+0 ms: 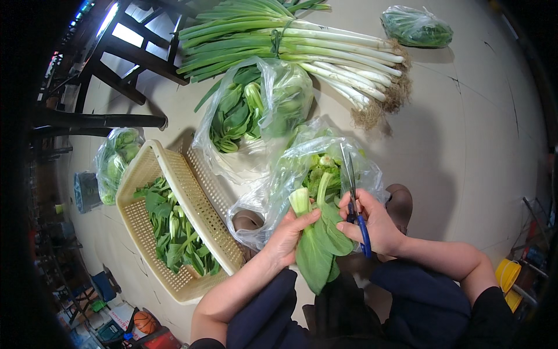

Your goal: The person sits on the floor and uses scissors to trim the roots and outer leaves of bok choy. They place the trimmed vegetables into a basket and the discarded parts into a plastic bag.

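Observation:
My left hand grips a head of bok choy, its pale cut base up and its broad leaves hanging down. One stalk bends away from the rest beside my thumb. In my right hand is a pair of scissors with blue handles, blades pointing up and away from me, just right of the bok choy. Below both hands, a clear plastic bag holds leafy scraps. A second clear bag farther off contains whole bok choy.
Left of me, a cream plastic basket contains bok choy leaves. A tied bundle of large scallions lies across the tiled floor. Bagged greens rest at the upper right, bagged vegetables behind the basket. A dark wooden chair stands upper left.

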The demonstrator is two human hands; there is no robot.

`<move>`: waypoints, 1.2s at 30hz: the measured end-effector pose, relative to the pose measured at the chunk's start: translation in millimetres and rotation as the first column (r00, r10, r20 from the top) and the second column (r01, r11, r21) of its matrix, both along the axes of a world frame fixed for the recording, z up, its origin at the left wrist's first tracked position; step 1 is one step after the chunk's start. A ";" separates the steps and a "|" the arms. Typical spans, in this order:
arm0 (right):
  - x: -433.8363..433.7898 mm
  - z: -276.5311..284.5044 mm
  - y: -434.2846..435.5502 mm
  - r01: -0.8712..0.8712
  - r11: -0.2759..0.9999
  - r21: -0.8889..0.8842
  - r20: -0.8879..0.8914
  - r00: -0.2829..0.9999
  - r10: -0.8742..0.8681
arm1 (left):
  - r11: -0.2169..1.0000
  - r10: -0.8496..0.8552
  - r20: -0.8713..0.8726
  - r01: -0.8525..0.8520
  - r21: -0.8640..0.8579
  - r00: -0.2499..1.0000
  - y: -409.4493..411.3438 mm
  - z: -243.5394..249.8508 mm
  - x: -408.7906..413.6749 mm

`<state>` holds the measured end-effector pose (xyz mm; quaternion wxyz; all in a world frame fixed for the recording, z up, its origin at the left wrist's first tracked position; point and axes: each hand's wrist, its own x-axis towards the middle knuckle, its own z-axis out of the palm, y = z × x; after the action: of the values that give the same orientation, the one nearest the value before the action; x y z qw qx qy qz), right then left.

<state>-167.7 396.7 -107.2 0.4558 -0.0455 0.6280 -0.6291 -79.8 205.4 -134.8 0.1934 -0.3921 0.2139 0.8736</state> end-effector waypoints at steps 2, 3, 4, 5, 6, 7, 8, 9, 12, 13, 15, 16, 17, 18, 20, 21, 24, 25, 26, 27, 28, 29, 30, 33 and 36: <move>3.8 -5.4 1.8 0.008 1.000 0.013 0.010 1.000 -0.008 | 0.997 0.023 -0.023 -0.024 -0.075 0.999 0.8 0.1 -0.5; 5.0 -8.9 2.8 0.010 1.000 0.019 0.014 1.000 -0.011 | 0.990 0.028 -0.027 -0.031 -0.139 0.999 2.2 -0.4 -0.4; 4.6 -12.5 5.4 -0.033 0.998 0.046 -0.001 0.999 0.034 | 0.979 0.033 -0.031 -0.038 -0.202 0.999 2.8 -0.5 -0.3; 3.5 -16.7 10.2 -0.077 0.994 0.073 -0.014 0.997 0.078 | 0.973 0.029 -0.051 -0.040 -0.225 0.998 2.0 0.0 -0.5; 2.3 -21.3 15.2 -0.118 0.988 0.101 -0.026 0.992 0.121 | 0.967 0.024 -0.070 -0.041 -0.250 0.997 0.0 0.4 -1.0; 1.7 -26.8 22.0 -0.174 0.975 0.140 -0.012 0.984 0.177 | 0.961 0.018 -0.090 -0.042 -0.273 0.996 -1.3 0.8 -1.7; 2.1 -32.3 29.7 -0.229 0.957 0.179 0.003 0.973 0.232 | 0.958 0.027 -0.084 -0.050 -0.282 0.996 -2.2 1.3 -2.3; 3.5 -33.5 33.5 -0.285 0.934 0.216 0.023 0.958 0.286 | 0.955 0.037 -0.076 -0.058 -0.291 0.996 -2.6 1.7 -2.0; 4.5 -30.1 35.9 -0.346 0.910 0.228 -0.068 0.927 0.370 | 0.945 0.022 -0.075 -0.045 -0.323 0.997 -1.1 2.5 -1.1; 3.3 -28.0 35.2 -0.380 0.895 0.235 -0.082 0.910 0.407 | 0.942 0.008 -0.077 -0.033 -0.333 0.997 0.3 3.0 -0.7; 1.7 -24.1 31.7 -0.387 0.883 0.265 -0.103 0.900 0.425 | 0.938 -0.015 -0.088 -0.017 -0.346 0.996 4.8 4.1 0.8; -0.2 -22.1 29.2 -0.397 0.876 0.274 -0.129 0.887 0.443 | 0.936 -0.026 -0.094 -0.009 -0.353 0.995 6.8 4.4 1.2; -1.2 -20.5 27.5 -0.408 0.868 0.284 -0.155 0.874 0.461 | 0.936 -0.030 -0.094 -0.005 -0.351 0.995 8.5 4.3 1.1; -1.2 -19.7 26.5 -0.402 0.869 0.287 -0.171 0.871 0.460 | 0.937 -0.033 -0.093 -0.002 -0.349 0.995 10.3 4.1 0.9; -1.3 -18.4 25.8 -0.393 0.872 0.293 -0.202 0.866 0.458 | 0.935 -0.033 -0.093 -0.002 -0.354 0.995 11.9 3.7 1.2; -1.9 -15.6 26.0 -0.397 0.866 0.303 -0.182 0.868 0.462 | 0.932 -0.030 -0.095 -0.007 -0.362 0.995 11.9 3.8 1.7; -2.5 -10.2 27.9 -0.408 0.856 0.319 -0.139 0.873 0.468 | 0.928 -0.055 -0.095 0.016 -0.373 0.994 11.2 2.9 4.2; -1.2 -11.1 30.0 -0.408 0.857 0.315 -0.137 0.874 0.466 | 0.927 -0.069 -0.093 0.029 -0.375 0.993 10.8 2.8 4.9; 0.0 -12.1 32.1 -0.408 0.858 0.311 -0.135 0.875 0.465 | 0.927 -0.062 -0.077 0.029 -0.373 0.995 10.4 3.3 5.1; 1.5 -13.9 33.4 -0.400 0.869 0.293 -0.071 0.897 0.437 | 0.927 -0.055 -0.059 0.029 -0.373 0.997 9.3 3.6 5.5; 2.7 -16.0 34.7 -0.391 0.878 0.276 -0.005 0.913 0.408 | 0.928 -0.047 -0.041 0.029 -0.373 0.998 7.9 3.7 5.8; 3.6 -18.0 36.5 -0.383 0.886 0.261 0.061 0.923 0.380 | 0.944 -0.028 -0.025 0.018 -0.328 0.999 5.4 3.4 5.3; 4.4 -20.2 37.4 -0.359 0.897 0.256 0.069 0.933 0.353 | 0.957 -0.007 -0.010 0.004 -0.290 1.000 -0.3 4.0 4.7; 5.3 -27.0 41.7 -0.313 0.919 0.240 0.090 0.950 0.300 | 0.975 0.089 -0.025 -0.092 -0.201 0.996 -15.5 3.1 12.3; 7.3 -33.5 40.5 -0.294 0.934 0.203 0.148 0.952 0.268 | 0.971 0.184 -0.053 -0.190 -0.143 0.982 -46.1 13.9 21.7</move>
<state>-160.4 437.2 -140.6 0.5797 -0.0465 0.6533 -0.4847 -58.1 159.3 -121.0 0.0766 -0.4063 0.2437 0.8773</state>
